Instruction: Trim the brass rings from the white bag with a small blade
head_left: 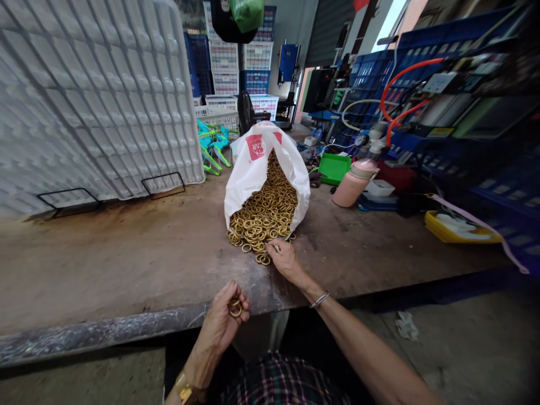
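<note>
A white plastic bag (244, 180) with red print lies on its side on the workbench, its mouth facing me. Brass-coloured rings (270, 205) fill it and spill out onto the bench. My left hand (221, 318), at the bench's front edge, has its fingers curled around a brass ring (235, 307); whether more rings are under the fingers is hidden. My right hand (287, 261) is at the front of the spilled rings, fingers pinched together. A small, pale metallic piece shows at its fingertips, too small to name. A few loose rings (262, 259) lie just left of that hand.
Stacked clear plastic trays (126, 101) stand at the left behind black wire stands (163, 183). To the right are a pink bottle (355, 183), a green tray (334, 167), a yellow tray (459, 229) and a machine with orange hoses (390, 90). Crates (256, 56) are stacked behind.
</note>
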Demonstrator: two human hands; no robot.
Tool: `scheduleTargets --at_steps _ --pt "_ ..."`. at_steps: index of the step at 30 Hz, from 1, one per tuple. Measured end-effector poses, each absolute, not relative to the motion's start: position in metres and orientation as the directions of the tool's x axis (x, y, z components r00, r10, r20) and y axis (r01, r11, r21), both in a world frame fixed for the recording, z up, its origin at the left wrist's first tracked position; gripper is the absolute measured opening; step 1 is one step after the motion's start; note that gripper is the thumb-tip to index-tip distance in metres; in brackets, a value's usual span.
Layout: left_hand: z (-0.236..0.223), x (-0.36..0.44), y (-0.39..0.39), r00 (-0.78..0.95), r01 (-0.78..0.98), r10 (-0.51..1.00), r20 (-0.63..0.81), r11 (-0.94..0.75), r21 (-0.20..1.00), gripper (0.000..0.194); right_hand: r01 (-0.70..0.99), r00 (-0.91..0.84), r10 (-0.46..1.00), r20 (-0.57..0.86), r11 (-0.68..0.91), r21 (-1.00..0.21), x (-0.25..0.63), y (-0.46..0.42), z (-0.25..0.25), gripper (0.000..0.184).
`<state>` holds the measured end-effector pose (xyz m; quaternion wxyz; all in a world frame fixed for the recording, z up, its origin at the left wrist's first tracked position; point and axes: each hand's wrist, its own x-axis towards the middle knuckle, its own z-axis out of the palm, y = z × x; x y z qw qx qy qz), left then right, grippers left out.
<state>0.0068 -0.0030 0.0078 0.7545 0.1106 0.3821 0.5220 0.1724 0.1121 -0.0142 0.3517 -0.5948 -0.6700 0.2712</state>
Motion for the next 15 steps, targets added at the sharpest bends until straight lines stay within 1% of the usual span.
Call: scheduleTargets --at_steps 2,5,8,10,12,15 --pt "0.007 0.008 -0.003 0.151 -0.681 0.88 -0.451 0.423 0.597 0.022 0.573 -0.04 0.991 0.125 0.126 -0.81 0.173 0.11 -0.015 0.023" --pt "0.005 0.01 0.0 0.094 -0.624 0.903 -0.419 0.382 0.682 0.028 0.55 -0.026 0.996 0.085 0.085 -0.831 0.173 0.106 -0.015 0.023" --pt "0.002 0.012 0.006 0.014 -0.541 0.928 -0.372 0.32 0.778 0.03 0.513 -0.024 0.999 0.029 0.038 -0.857 0.172 0.1 -0.015 0.024" --pt "0.001 0.012 0.011 -0.029 -0.453 0.944 -0.328 0.28 0.847 0.03 0.479 -0.033 0.999 -0.013 0.004 -0.878 0.17 0.096 -0.013 0.024" --pt "-0.001 0.012 0.015 -0.069 -0.326 0.959 -0.273 0.237 0.915 0.03 0.405 -0.069 0.995 -0.076 -0.041 -0.914 0.167 0.092 -0.01 0.024" --pt "-0.003 0.012 0.021 -0.134 -0.115 0.981 -0.143 0.128 0.985 0.027 0.278 -0.213 0.958 -0.191 -0.128 -0.952 0.162 0.083 -0.005 0.023"
